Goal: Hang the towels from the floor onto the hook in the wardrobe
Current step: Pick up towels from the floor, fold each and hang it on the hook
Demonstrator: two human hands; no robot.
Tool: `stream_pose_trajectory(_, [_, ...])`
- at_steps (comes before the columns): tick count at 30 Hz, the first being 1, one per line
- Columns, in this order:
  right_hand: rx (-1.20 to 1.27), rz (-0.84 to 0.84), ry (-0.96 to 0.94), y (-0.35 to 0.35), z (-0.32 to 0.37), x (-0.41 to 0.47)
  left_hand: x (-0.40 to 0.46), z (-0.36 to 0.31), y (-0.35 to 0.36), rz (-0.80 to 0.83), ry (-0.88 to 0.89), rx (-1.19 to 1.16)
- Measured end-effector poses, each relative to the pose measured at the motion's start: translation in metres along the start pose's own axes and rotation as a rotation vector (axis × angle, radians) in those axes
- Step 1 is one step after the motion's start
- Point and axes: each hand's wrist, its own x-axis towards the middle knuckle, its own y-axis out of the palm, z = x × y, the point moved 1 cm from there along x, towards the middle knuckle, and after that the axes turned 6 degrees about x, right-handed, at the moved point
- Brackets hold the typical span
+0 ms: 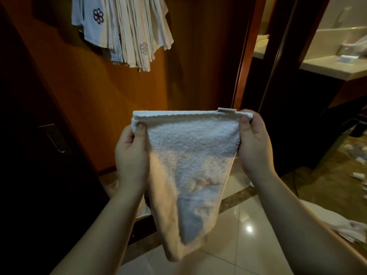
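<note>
Towel (190, 155): white terry cloth with a looped, nubby pile and a flat woven band along its top hem. I hold it up in front of me by the two upper corners, above the floor, so the top edge runs level and taut while the body narrows downward to a soft, rounded point. A small label (227, 110) sits on the hem near the right corner.

Far left, a dark wardrobe door (29, 155) carries a metal handle (53, 137). Above and behind, a bunch of hung towels (127, 30) drapes in narrow vertical folds against the smooth orange-brown wooden panel (99, 96); two show an embroidered flower-like emblem. The hook itself is out of view.

My left hand (132, 153) pinches the towel's left corner, thumb on the near face, fingers curled behind the cloth. My right hand (254, 143) pinches the right corner the same way, thumb pressing the hem.

Below, the floor (238, 245) is glossy pale tile with a darker marbled border strip. At lower right, more white cloth (345, 229) lies crumpled on the floor. Upper right, a pale tabletop (325, 66) bears a clear plastic item, too blurred to identify.
</note>
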Motion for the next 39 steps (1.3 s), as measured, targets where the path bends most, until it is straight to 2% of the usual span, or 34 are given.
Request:
stream_pose_trajectory(5, [-0.019, -0.085, -0.019, 0.001, 0.001, -0.002, -0.006, -0.006, 0.002, -0.034, 0.214, 0.086])
stream_pose_trajectory(8, [-0.017, -0.082, -0.036, -0.001, 0.0, -0.003, -0.005, -0.003, -0.004, -0.011, 0.222, 0.076])
stream_pose_trajectory(11, [0.016, -0.057, -0.027, 0.0, 0.001, -0.001, -0.002, -0.004, -0.011, 0.068, 0.133, -0.009])
stream_pose_trajectory(14, [0.051, 0.003, -0.006, -0.001, 0.003, -0.001, 0.005, -0.005, -0.02, 0.251, -0.075, -0.126])
stream_pose_trajectory(18, [0.053, 0.086, 0.019, 0.001, 0.0, -0.005, 0.007, 0.002, -0.031, 0.447, -0.341, -0.142])
stream_pose_trajectory(23, [0.049, 0.118, 0.101, -0.002, -0.004, -0.004, 0.007, 0.007, -0.031, 0.45, -0.363, -0.241])
stream_pose_trajectory(27, [0.21, 0.168, 0.258, -0.005, -0.007, -0.001, 0.008, 0.006, -0.027, 0.462, -0.38, -0.366])
stream_pose_trajectory(30, [0.617, 0.402, 0.63, -0.011, -0.021, -0.006, 0.006, 0.005, -0.024, 0.48, -0.478, -0.408])
stream_pose_trajectory(32, [0.737, 0.53, 0.825, -0.015, -0.031, -0.014, 0.004, 0.007, -0.021, 0.484, -0.539, -0.385])
stream_pose_trajectory(39, [0.764, 0.487, 0.905, -0.019, -0.067, -0.02, 0.007, 0.027, -0.032, 0.523, -0.668, -0.258])
